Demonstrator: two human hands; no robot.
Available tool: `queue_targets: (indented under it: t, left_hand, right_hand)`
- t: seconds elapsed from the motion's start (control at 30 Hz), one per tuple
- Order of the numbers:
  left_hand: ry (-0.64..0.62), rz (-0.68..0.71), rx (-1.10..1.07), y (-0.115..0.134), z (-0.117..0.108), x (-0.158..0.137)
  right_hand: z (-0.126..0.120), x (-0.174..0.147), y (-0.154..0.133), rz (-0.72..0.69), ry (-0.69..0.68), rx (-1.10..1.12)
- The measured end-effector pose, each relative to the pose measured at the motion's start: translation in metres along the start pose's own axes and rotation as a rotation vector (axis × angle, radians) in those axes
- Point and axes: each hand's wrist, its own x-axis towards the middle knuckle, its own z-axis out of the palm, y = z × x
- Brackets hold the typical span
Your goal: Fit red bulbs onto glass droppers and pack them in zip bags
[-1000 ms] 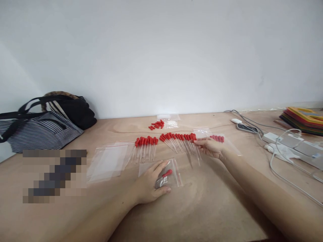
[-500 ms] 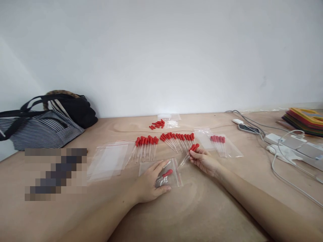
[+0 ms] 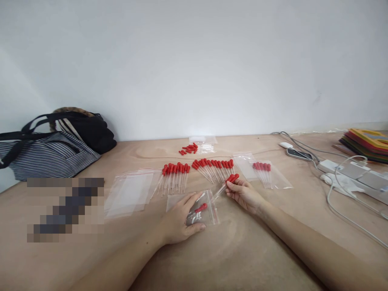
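Note:
My left hand (image 3: pixel 178 220) lies on a clear zip bag (image 3: pixel 209 218) on the tabletop, thumb and fingers spread apart. Inside that bag is a dropper (image 3: pixel 201 207) with a red bulb, its glass end partly hidden by the hand. Just right of the bag, my right hand (image 3: pixel 244 195) pinches red-bulbed glass droppers (image 3: pixel 232 178) near their bulbs. Two bulbs show there, and the glass tubes point down and left to the bag's open edge. Behind the hands lie two rows of droppers, a left row (image 3: pixel 176 169) and a right row (image 3: pixel 212 163).
Flat zip bags (image 3: pixel 130 194) are stacked on the left. A bag of several droppers (image 3: pixel 263 171) lies right. Loose red bulbs (image 3: pixel 189 149) and glass tubes (image 3: pixel 206 148) sit at the back. A striped bag (image 3: pixel 57 153), power strip (image 3: pixel 351 173) and cables flank the area.
My right hand has moved slightly left with its droppers, bringing the glass tips to the zip bag's edge. My left hand stays on the bag.

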Motion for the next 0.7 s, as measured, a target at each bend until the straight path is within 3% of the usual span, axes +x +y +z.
queue_targets:
  t: [0.2, 0.4, 0.7]
  left_hand:
    - [0.005, 0.014, -0.011, -0.002, 0.001, 0.000]
    - [0.003, 0.011, -0.025, -0.002, 0.001, 0.000]
    - [-0.006, -0.006, 0.001, 0.000, 0.000, 0.000]
  right_hand:
    - [0.003, -0.006, -0.005, 0.017, -0.035, -0.068]
    - [0.009, -0.013, -0.003, 0.121, -0.023, -0.135]
    - [0.009, -0.012, -0.003, 0.034, -0.099, -0.356]
